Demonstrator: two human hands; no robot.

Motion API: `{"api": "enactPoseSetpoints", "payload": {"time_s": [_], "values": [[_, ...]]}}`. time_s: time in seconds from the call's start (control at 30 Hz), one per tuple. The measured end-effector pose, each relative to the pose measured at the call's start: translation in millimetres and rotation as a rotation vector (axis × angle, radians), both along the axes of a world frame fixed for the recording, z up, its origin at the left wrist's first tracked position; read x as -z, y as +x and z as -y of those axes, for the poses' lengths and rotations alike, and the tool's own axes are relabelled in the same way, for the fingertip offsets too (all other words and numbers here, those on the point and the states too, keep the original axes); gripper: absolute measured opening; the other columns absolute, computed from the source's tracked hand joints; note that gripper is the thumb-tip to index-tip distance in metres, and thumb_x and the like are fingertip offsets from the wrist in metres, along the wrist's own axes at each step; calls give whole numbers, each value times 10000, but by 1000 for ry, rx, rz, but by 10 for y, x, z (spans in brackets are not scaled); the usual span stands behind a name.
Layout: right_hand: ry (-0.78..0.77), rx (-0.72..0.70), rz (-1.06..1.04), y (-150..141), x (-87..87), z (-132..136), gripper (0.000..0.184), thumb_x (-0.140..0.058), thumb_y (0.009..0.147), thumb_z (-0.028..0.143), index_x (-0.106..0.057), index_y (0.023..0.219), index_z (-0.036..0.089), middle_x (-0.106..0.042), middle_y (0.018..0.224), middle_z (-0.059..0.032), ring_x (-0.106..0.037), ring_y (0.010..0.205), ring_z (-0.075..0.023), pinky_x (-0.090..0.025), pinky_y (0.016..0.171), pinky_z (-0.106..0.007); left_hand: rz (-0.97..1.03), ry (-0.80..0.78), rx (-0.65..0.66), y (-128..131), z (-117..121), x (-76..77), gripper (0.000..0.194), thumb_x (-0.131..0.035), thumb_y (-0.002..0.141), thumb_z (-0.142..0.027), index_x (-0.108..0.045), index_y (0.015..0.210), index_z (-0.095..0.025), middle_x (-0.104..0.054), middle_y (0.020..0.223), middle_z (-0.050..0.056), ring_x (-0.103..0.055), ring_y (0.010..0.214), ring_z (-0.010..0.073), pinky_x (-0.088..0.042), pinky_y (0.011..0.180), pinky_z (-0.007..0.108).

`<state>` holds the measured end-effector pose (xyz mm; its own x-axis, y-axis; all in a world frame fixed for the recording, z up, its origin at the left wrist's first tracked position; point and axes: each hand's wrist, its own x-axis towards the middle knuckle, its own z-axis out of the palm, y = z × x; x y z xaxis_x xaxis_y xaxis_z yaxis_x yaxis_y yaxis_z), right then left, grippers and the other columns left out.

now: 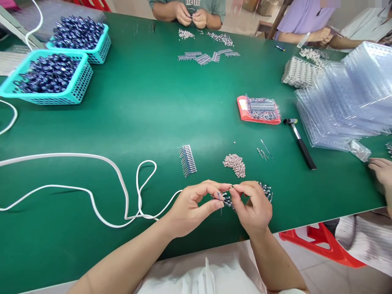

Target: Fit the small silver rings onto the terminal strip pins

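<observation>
My left hand [196, 206] and my right hand [252, 206] meet above the table's near edge, fingertips almost touching. Both are closed in a pinch on a tiny part whose kind is too small and too covered to tell. Under and behind the fingers lies a pile of small dark parts with thin wire leads [267, 190], partly hidden by my hands. Just beyond is a heap of small pinkish round pieces [235, 164]. To its left lies a strip of blue-and-silver parts with wire leads [188, 160].
A hammer [301, 145], a red-wrapped bundle of strips [260, 110] and stacked clear plastic trays [343, 102] stand right. White cable [92, 196] loops at left. Turquoise baskets [82, 77] hold dark glossy parts. Co-workers' hands [191, 17] work across the table; another hand [381, 169] is at right.
</observation>
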<state>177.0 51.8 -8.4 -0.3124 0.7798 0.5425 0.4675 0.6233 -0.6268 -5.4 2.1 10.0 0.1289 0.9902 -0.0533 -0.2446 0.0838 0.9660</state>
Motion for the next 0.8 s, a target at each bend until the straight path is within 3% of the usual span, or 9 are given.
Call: {"api": "enactPoseSetpoints", "payload": {"time_s": [0.13, 0.27, 0.8], "values": [[4, 1, -9, -13, -30, 5, 132, -645, 853, 132, -628, 945, 225, -648, 767, -7, -598, 611, -114, -507, 533, -244, -194, 174, -20, 13, 8, 24, 68, -633, 874, -127, -662, 889, -187, -719, 1172, 114, -624, 1121, 234, -499, 960, 411], [17, -15, -39, -20, -39, 4, 143, -637, 847, 122, -631, 945, 225, -650, 754, -5, -615, 613, -121, -515, 545, -256, -254, 254, -25, 21, 2, 59, 122, -625, 864, -91, -664, 911, -197, -721, 1174, 112, -622, 1124, 243, -498, 963, 432], [56, -20, -45, -11, -9, 6, 225, -633, 828, 67, -625, 981, 232, -665, 806, -17, -633, 688, -137, -533, 575, -269, -318, 325, -12, 23, -18, 44, 159, -623, 853, -52, -662, 907, -197, -712, 1180, 108, -613, 1127, 236, -496, 963, 426]]}}
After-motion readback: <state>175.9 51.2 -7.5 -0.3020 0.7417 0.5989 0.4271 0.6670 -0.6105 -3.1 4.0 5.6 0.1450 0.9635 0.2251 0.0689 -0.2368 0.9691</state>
